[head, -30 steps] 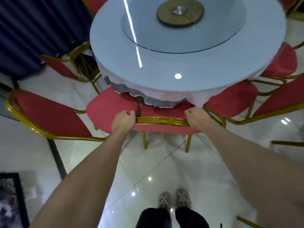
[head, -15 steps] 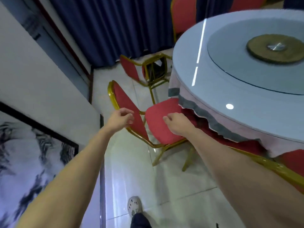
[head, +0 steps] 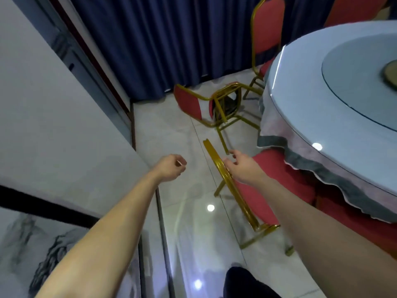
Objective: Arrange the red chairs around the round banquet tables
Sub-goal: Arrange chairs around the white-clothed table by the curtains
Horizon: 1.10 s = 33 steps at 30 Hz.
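Right hand (head: 243, 167) touches the tucked red chair (head: 272, 168), fingers loose; left hand (head: 170, 167) curled, empty. Tipped chair (head: 189, 106) awaits placement.

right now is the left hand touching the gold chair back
Apart. The head view shows floor tile between the left hand and the gold chair back; the hand holds nothing.

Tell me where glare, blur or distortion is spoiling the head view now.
Head view: ceiling-light glare dots the glossy floor and the round table; the wide lens bows the wall and curtain edges; mild softness overall, yet the right hand at the nearest chair's gold back rail reads clearly.
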{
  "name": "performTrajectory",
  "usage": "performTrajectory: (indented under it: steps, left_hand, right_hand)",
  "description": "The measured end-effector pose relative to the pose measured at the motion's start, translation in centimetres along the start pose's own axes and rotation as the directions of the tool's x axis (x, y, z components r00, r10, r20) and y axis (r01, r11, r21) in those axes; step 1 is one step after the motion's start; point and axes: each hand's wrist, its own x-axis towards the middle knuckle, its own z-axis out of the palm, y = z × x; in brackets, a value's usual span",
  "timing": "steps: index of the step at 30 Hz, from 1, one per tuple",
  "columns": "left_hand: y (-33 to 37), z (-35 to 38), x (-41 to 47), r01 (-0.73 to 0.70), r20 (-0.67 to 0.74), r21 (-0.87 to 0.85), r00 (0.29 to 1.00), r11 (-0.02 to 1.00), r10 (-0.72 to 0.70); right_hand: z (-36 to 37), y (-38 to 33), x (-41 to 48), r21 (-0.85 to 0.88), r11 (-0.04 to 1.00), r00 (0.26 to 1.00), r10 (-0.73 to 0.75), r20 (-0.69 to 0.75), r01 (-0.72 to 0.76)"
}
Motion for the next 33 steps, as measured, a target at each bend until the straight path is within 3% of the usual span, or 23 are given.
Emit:
performTrajectory:
  steps: [6,16,24,33]
  left_hand:
    - [-1.1,-7.1,13.9,-0.164,0.096,0.222,0.985,0.961,0.146]
    - [-5.2,-21.5,36.0,-0.203,0.210,0.633,0.974,0.747,0.087]
    - [-9.9,-31.7,56.5,-0.262,0.237,0.692,0.962,0.673,0.132]
    - [-15.3,-44.2,77.4,-0.349,0.320,0.651,0.931,0.674,0.173]
  right_hand:
    - [-1.0,-3.6,14.2,-0.160,0.987,0.998,-0.024,-0.059,0.014]
    - [-1.0,-13.5,36.4,-0.487,0.873,0.996,0.070,0.061,-0.032]
    - [1.4,-19.1,55.8,-0.574,0.813,0.985,0.164,0.062,-0.099]
    - [3.8,-27.4,78.2,-0.489,0.848,0.958,0.276,0.081,-0.203]
